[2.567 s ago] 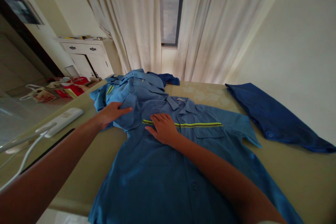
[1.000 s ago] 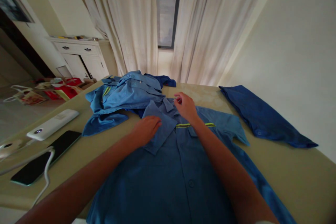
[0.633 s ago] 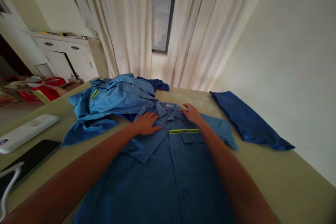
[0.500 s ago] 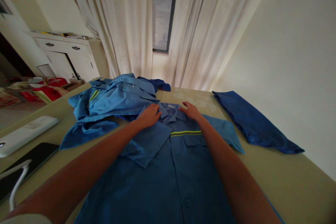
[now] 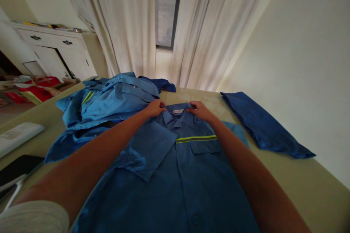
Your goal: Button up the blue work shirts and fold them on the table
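Observation:
A blue short-sleeved work shirt [image 5: 164, 193] lies front up before me, its collar at the far end and a yellow-green stripe across the chest. One sleeve is folded inward over the front, on the left. At the left of the collar, my left hand [image 5: 155, 108] is closed on the fabric by the shoulder. My right hand [image 5: 200, 110] pinches the collar's right side between thumb and fingers. Between the hands, a white label shows inside the neck.
Rumpled blue work shirts [image 5: 109, 98] are heaped at the back left of the table [image 5: 295, 185]. A folded dark blue garment [image 5: 262, 125] lies along the right. A white device [image 5: 20, 136] and a black phone [image 5: 20, 169] with a white cable are at the left edge.
Both hands have closed on the shirt at the collar; before, the fingers rested looser there. The collar is drawn up and the label shows more. The view has shifted slightly right.

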### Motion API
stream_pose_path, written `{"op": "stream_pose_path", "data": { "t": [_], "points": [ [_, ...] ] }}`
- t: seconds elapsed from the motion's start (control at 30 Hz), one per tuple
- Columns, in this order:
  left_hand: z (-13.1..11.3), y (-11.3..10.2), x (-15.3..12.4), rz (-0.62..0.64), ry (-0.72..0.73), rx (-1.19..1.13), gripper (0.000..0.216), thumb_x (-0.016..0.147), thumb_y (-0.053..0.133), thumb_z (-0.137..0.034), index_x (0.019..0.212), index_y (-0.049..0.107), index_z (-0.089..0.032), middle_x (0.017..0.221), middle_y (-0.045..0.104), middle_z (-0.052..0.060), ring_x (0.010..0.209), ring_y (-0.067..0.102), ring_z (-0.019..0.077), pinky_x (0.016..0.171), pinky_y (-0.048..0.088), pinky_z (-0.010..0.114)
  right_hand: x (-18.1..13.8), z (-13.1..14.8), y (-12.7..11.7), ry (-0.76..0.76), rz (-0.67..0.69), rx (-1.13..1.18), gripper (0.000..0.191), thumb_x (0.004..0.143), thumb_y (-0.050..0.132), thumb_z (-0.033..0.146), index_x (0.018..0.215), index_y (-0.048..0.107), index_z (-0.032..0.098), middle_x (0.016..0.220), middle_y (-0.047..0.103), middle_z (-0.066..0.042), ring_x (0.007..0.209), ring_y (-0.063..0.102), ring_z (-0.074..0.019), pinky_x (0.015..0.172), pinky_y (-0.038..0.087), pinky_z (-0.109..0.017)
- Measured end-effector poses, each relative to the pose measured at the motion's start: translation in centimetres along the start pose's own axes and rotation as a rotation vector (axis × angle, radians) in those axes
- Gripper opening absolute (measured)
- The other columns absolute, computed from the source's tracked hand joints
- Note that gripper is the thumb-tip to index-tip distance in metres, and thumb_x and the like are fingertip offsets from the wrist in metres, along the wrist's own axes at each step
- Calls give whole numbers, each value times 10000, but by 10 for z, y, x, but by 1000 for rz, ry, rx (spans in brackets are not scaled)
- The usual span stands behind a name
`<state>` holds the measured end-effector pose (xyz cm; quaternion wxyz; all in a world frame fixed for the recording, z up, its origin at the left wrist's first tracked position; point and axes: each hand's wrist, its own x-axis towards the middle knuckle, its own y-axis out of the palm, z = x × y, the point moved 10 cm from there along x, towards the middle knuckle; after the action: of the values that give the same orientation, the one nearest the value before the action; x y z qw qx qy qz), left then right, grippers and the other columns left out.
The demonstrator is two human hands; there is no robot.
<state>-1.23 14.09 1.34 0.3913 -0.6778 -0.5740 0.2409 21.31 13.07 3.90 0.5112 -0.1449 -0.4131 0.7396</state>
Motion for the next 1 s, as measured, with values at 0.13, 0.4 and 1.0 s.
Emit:
{"op": "stream_pose_path", "data": {
  "t": [0.13,0.4,1.0],
  "points": [
    [-20,-7,-14,-23,100,-43,649,715,783,-220,1333,595,-149,1263,674,128,1191,610,297,1037,474,410,-38,48,-17,-246,-123,-324,146,850,626,196,984,681,173,989,699,-71,991,577,-237,936,392,-372],
    [-82,-17,-125,48,694,231,350,863,533,-105,1145,707,-216,1140,682,89,1114,614,251,1009,455,399,-125,84,14,-396,151,-582,256,915,613,267,1153,646,180,1123,669,-110,1037,597,-242,967,408,-378],
    [-45,-26,-127,-106,474,440,497,992,361,-252,1457,531,-211,1491,557,104,1389,482,258,1198,306,459,-252,-56,-114,586,-594,-622,537,975,459,481,1282,615,70,1235,652,-251,1169,609,-346,1030,437,-483]
  ]
}}
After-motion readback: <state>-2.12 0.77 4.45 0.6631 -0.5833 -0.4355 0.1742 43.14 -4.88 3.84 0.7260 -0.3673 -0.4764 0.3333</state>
